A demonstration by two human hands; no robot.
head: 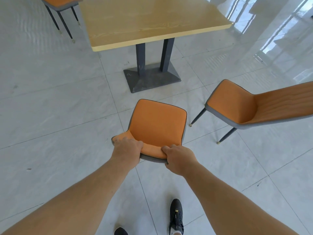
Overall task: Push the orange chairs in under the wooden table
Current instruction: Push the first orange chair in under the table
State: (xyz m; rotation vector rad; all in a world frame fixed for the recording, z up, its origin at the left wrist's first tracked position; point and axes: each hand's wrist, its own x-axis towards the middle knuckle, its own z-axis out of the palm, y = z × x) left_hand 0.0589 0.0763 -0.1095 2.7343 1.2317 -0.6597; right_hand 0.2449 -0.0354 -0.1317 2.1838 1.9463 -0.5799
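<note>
Both bare forearms reach out from the bottom of the shot, left hand [127, 146] and right hand [179, 158] curled tight over the backrest top of the padded orange chair with grey trim [156, 126], which faces the pale wooden counter on its dark grey pedestal [152, 22] but stands short of it on the glossy tiled floor [50, 116]. Nothing tucked in yet, I'd say: a second orange chair [250, 106] sits angled off to the right, a third [61, 2] stands out at the far left corner.
</note>
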